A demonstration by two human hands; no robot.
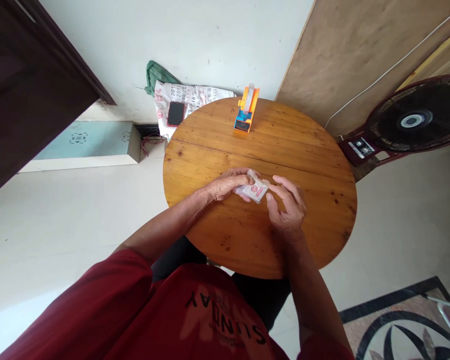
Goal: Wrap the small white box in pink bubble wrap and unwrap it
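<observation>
Over the middle of the round table, my left hand (228, 184) grips a small white packet (258, 189) with red print, its thumb on top and its other fingers underneath. The packet appears to be covered in clear, crinkled plastic; its contents are hidden. My right hand (288, 205) is at the packet's right end, fingers and thumb curved and spread apart. Its index fingertip is very close to the packet's corner; whether they touch I cannot tell. Farther back on the table stands an orange and blue tape dispenser (246, 110) with a clear strip along its top.
The round wooden table (210, 225) is right in front of me. Beyond its left edge lie a printed white sack (202, 95), a dark phone (175, 114) and a green bag (159, 75). A large black fan (431, 117) stands to the right, near a white cable (382, 80).
</observation>
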